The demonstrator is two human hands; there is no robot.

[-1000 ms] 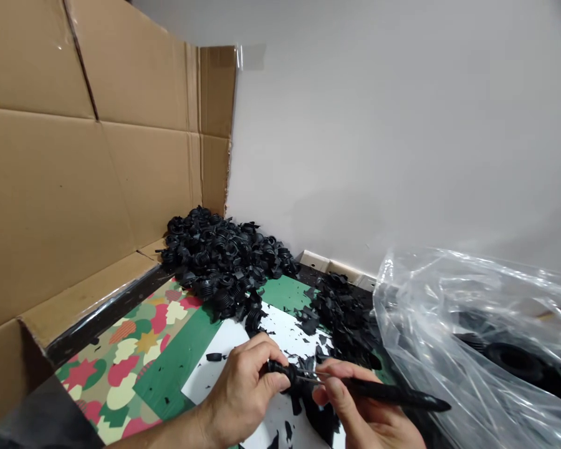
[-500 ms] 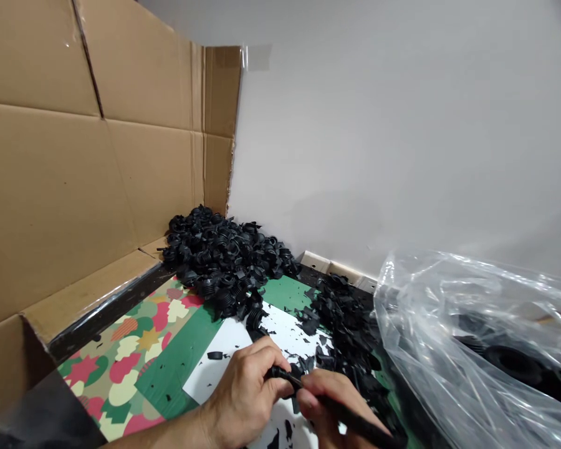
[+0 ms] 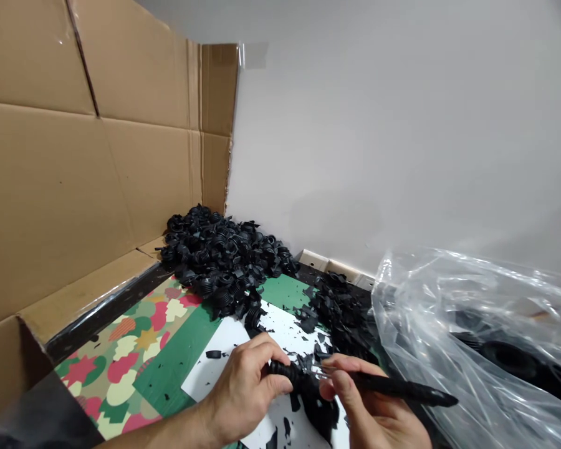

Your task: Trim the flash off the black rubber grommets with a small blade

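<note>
Left hand point(image 3: 245, 390): clamping a ribbed black part point(image 3: 285, 372), closed tightly around it above a white sheet point(image 3: 206, 381).

Right hand point(image 3: 369, 399): closing on a black-handled knife point(image 3: 402, 391), its thin blade point(image 3: 330, 371) pressing at the ribbed black part.

Both hands: working close together, just apart, with black scraps point(image 3: 341, 318) gathering beside them.

Surface: spreading out as a green patterned mat point(image 3: 140, 340) beneath the white sheet, with small black shavings lying across both.

Heap: rising at the far corner, a mound of ribbed black pieces point(image 3: 219, 252) is sitting against the cardboard sheet point(image 3: 75, 187).

Room: a white wall point(image 3: 378, 125) is standing behind the mat, while a clear plastic bag point(image 3: 449, 324) holding dark objects is slumping at right.
</note>
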